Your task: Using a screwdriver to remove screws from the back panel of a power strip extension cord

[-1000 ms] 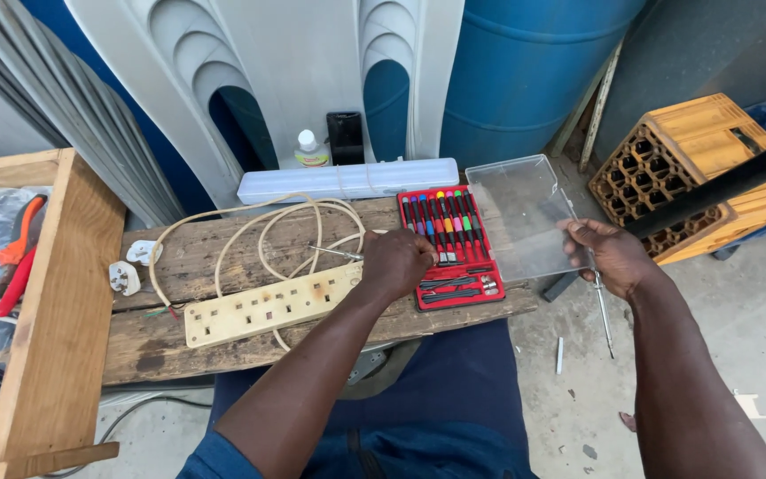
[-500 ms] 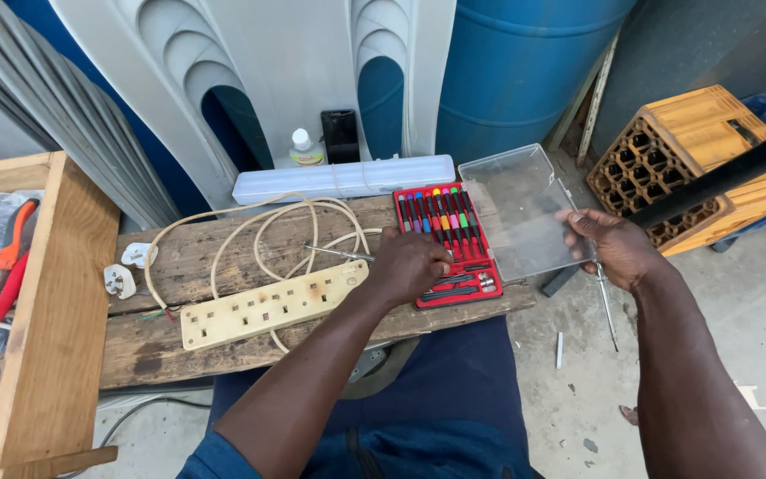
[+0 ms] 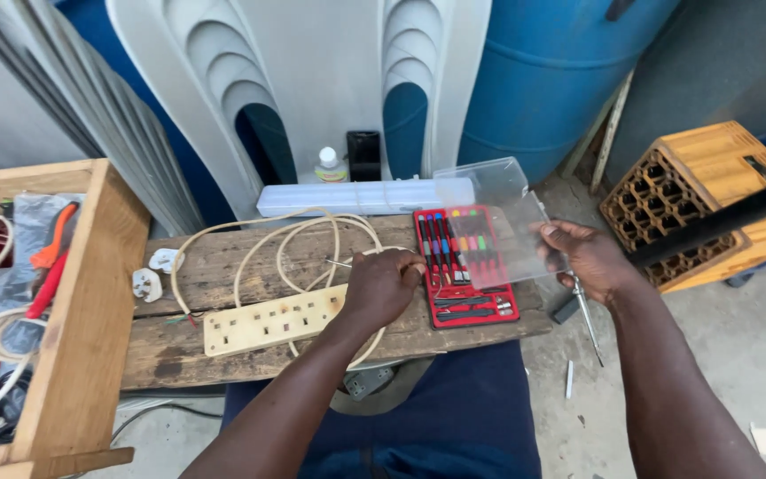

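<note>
Gripping falls to the right hand, whose fingers pinch the edge of a clear plastic lid and hold it tilted over the red tool case; a thin screwdriver seems to hang from the same hand, though the view there is poor. The left hand is curled shut, its knuckles on the bench at the case's left edge; it may pinch something small, which cannot be told.

The lid looks light, thin and springy, likely slick and easy to crack if squeezed hard; its rim or a corner is the sound place to hold. The case lies flat near the bench's right end, with rows of coloured-handled drivers inside.

Left of the case lie a cream power strip and its looped white cable, ending in a white plug. Behind the case lies a long pale light fitting, with a small bottle beyond. Far left of the case stands a wooden crate of tools.
</note>
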